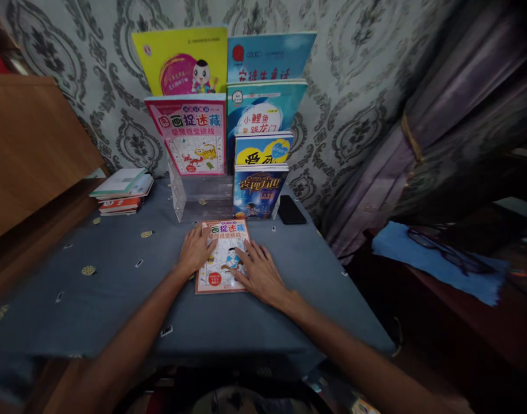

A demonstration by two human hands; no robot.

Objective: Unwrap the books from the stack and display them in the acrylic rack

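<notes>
A picture book [222,261] with an orange-edged cover lies flat on the table in front of a clear tiered book stand [203,201]. On its upper left edge rests my left hand [196,248], fingers stretched out. My right hand [261,273] lies across the right side of the cover with its fingers spread. Neither hand grips the book. Upright in the stand's left column are a pink picture book [194,135] and a yellow book [181,63]. The right column holds a dark blue book [258,192] with several others behind it, partly covered.
A black phone [291,210] lies right of the stand. At the left, a small stack of books [122,190] sits near a wooden panel [34,149]. Patterned wallpaper [349,52] backs the blue tablecloth [138,276]. Glasses [450,250] lie on a blue cloth [396,247] at right.
</notes>
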